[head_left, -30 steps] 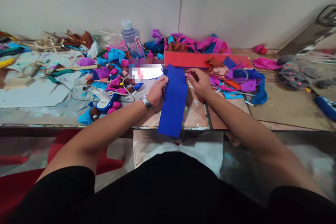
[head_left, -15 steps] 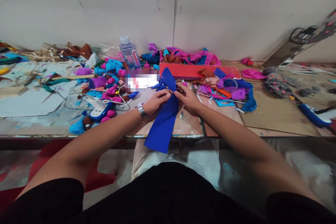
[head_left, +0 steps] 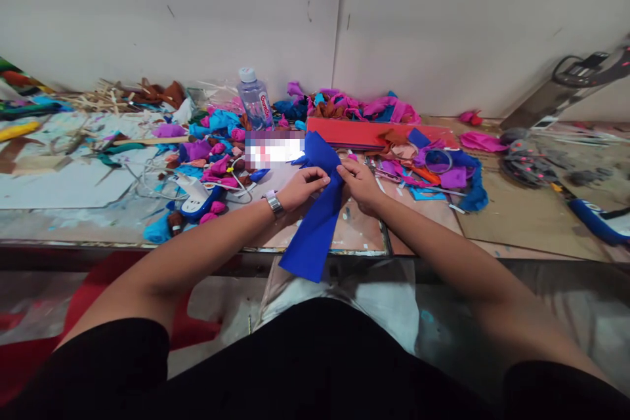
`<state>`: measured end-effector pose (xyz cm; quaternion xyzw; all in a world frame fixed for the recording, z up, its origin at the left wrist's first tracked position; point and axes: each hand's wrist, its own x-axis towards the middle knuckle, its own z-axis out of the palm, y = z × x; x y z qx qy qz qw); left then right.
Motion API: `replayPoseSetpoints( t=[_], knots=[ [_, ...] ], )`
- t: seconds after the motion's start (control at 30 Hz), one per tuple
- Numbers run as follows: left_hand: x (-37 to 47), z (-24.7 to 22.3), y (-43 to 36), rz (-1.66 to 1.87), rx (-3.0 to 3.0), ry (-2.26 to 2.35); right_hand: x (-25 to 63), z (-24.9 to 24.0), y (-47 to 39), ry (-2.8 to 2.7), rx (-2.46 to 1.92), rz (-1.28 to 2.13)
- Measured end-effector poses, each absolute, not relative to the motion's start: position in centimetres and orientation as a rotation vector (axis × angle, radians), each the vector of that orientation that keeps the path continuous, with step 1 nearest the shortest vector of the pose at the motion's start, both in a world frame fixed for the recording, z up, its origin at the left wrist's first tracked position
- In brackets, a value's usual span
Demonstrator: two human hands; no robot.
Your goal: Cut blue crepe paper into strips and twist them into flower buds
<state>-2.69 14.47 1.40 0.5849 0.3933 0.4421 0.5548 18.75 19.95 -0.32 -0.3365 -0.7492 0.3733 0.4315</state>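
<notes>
A long strip of deep blue crepe paper [head_left: 313, 236] hangs between my hands, its lower end reaching past the table's front edge. My left hand [head_left: 301, 189], with a metal-banded watch [head_left: 273, 202] at the wrist, pinches the strip's left side. On the opposite side my right hand [head_left: 361, 184] grips the strip, thumb on top. The upper part of the paper is gathered and folds over toward the back. What lies under the fold is hidden. Just behind the hands lies a bright, pixel-blurred object [head_left: 275, 148].
Crumpled coloured paper scraps [head_left: 216, 125] litter the table. A clear bottle [head_left: 254, 102] stands at the back, beside red sheets [head_left: 354, 133]. A power strip [head_left: 199, 202] with cables lies left. Cardboard [head_left: 516, 210] and a dark flower-like bundle [head_left: 526, 161] lie right.
The upper end of the blue strip, upright before, now folds over and spreads wider near my right hand. Both hands keep their hold. The whole view has shifted slightly.
</notes>
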Motion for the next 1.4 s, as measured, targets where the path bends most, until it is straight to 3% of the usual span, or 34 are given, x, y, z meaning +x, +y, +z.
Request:
replayPoseSetpoints(
  t=[0.57,0.77,0.97,1.17,1.4],
  knots=[
    [-2.9,0.6,15.3,1.116,1.492,0.958,18.1,0.5,17.8,-1.548,-0.711,1.53],
    [-2.9,0.3,15.6,1.157,1.518,0.969,18.3,0.5,18.6,-1.459,-0.747,1.558],
    [-3.0,0.6,15.8,1.288,1.182,0.931,19.0,0.8,19.8,-1.271,-0.699,1.641],
    [-3.2,1.7,15.0,1.05,1.216,0.907,18.7,0.5,19.6,-1.346,-0.704,1.581],
    [-4.0,3.2,15.3,1.311,1.181,0.842,20.3,3.1,19.8,-1.897,-0.782,1.038]
  ],
)
